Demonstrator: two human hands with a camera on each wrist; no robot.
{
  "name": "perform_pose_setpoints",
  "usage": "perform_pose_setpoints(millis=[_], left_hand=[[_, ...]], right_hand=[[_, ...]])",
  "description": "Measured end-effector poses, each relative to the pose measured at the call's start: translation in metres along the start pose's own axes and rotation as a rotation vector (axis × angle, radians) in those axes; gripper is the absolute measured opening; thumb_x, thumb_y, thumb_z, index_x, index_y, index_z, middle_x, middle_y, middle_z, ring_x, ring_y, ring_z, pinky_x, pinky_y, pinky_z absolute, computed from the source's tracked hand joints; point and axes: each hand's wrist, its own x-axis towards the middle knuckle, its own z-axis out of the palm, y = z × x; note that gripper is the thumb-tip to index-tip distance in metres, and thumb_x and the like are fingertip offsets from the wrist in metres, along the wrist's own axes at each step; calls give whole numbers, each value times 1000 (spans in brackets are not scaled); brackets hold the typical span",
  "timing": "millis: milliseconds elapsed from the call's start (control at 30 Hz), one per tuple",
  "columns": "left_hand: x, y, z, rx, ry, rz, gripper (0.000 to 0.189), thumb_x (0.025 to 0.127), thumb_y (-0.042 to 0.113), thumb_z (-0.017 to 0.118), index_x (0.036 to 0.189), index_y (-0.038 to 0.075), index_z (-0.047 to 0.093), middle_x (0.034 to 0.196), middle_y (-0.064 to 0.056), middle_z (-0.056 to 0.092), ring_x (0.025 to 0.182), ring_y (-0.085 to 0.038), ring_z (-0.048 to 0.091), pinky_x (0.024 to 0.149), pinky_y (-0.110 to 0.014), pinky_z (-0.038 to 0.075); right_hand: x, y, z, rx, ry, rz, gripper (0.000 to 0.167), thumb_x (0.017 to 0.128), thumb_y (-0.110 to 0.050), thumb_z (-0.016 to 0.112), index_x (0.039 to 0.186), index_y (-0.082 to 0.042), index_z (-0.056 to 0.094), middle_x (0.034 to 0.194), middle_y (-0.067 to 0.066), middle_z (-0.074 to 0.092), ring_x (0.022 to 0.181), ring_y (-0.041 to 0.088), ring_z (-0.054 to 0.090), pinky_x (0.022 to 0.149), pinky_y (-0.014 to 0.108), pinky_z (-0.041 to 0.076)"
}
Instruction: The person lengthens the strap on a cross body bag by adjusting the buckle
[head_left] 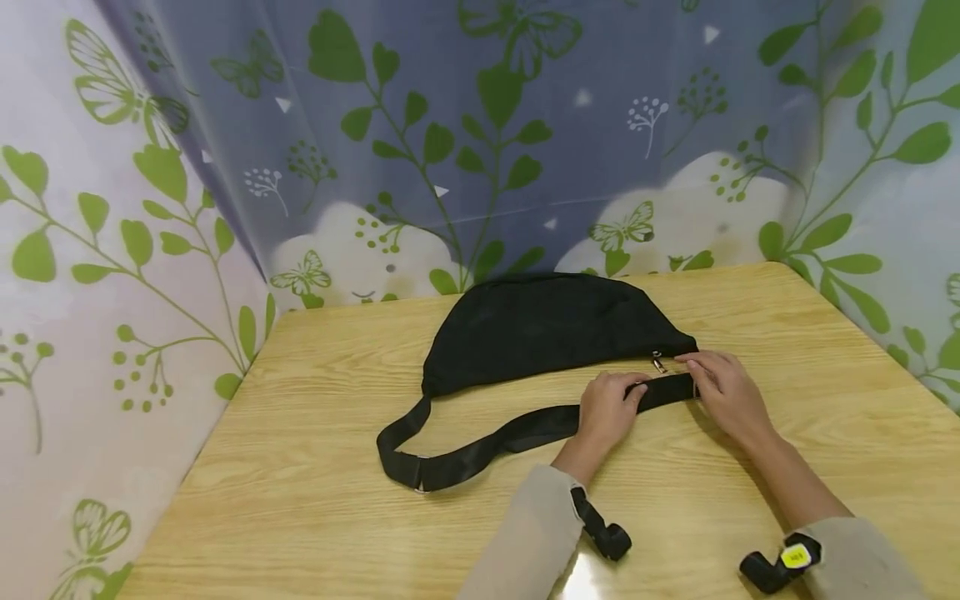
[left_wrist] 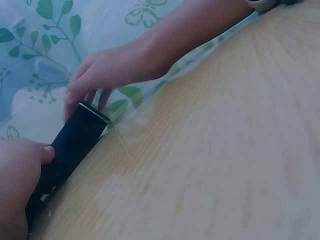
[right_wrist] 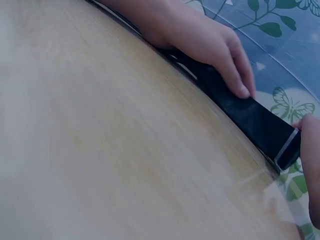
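A black waist bag (head_left: 555, 329) lies on the wooden table, its zipper pull (head_left: 658, 363) at the lower right edge. The black strap (head_left: 517, 435) curves from the bag's left end round to the front. My left hand (head_left: 609, 408) pinches the strap near its right part; the thumb shows on top in the left wrist view. At the strap's right end, beside a metal slider (right_wrist: 287, 148), my right hand (head_left: 726, 393) holds the strap, with fingers reaching to the bag's right corner. Part of its grip is hidden.
A second metal slider (head_left: 422, 473) sits on the strap's left bend. The wooden table (head_left: 300, 517) meets patterned cloth (head_left: 420, 125) at the back and sides. Black bands (head_left: 600, 525) circle both sleeves.
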Motion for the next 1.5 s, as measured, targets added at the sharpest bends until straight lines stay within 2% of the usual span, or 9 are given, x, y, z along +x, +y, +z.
perform_pose_setpoints(millis=[233, 333, 667, 900, 1033, 1133, 1267, 1400, 1500], left_hand=[[3, -5, -2, -16, 41, -52, 19, 90, 22, 59, 105, 25, 71, 97, 13, 66, 82, -7, 55, 75, -18, 40], [4, -5, -3, -98, 40, -126, 19, 91, 21, 58, 104, 24, 72, 96, 11, 66, 83, -8, 56, 75, -20, 41], [11, -12, -10, -461, 58, -352, 18, 92, 18, 55, 101, 15, 71, 94, 5, 66, 83, -10, 58, 73, -27, 44], [11, -11, -11, -499, 41, -384, 18, 92, 19, 55, 100, 17, 71, 95, 7, 65, 80, -8, 56, 71, -27, 42], [10, -10, -8, -518, 62, -363, 17, 93, 19, 55, 100, 16, 70, 92, 6, 64, 76, -9, 55, 69, -26, 42], [8, -11, -6, -422, 73, -283, 18, 93, 19, 54, 100, 16, 70, 89, 6, 62, 78, -9, 54, 69, -23, 42], [5, -10, -5, -98, 97, -106, 20, 94, 26, 53, 105, 21, 69, 94, 7, 58, 85, -9, 49, 70, -19, 38], [4, -4, -4, 253, 161, 19, 20, 93, 33, 54, 106, 27, 68, 99, 9, 57, 88, -8, 48, 73, -19, 35], [4, 4, -1, 392, 169, 40, 20, 91, 34, 56, 107, 29, 68, 100, 9, 56, 89, -8, 47, 75, -21, 35]], right_hand=[[-5, 10, -6, -50, -1, -285, 33, 74, 9, 61, 105, -1, 64, 107, 16, 59, 104, 34, 48, 93, 29, 32], [-4, 13, -3, -126, -56, -357, 45, 67, 2, 66, 112, -3, 60, 113, 16, 56, 109, 36, 46, 95, 36, 32], [4, 19, 6, -210, -50, -412, 57, 81, -35, 69, 124, -2, 52, 120, 19, 54, 112, 39, 47, 88, 51, 36], [4, 21, 8, -299, 24, -443, 63, 92, -56, 39, 121, -2, 54, 115, 19, 57, 108, 39, 49, 80, 54, 38], [5, 22, 9, -327, 49, -455, 57, 90, -50, 45, 120, -3, 55, 112, 20, 58, 105, 38, 51, 79, 54, 39], [4, 22, 7, -305, 29, -437, 51, 83, -37, 58, 121, -4, 56, 112, 21, 58, 104, 39, 51, 80, 55, 37], [3, 23, 3, -265, 0, -402, 53, 79, -30, 65, 124, -5, 54, 113, 21, 56, 105, 40, 49, 82, 56, 36], [4, 23, 0, -236, -2, -417, 55, 89, -45, 53, 125, -4, 54, 112, 21, 56, 105, 40, 48, 81, 57, 35], [5, 25, 1, -227, -10, -446, 60, 92, -51, 44, 124, -2, 54, 112, 20, 55, 104, 39, 47, 83, 56, 35]])
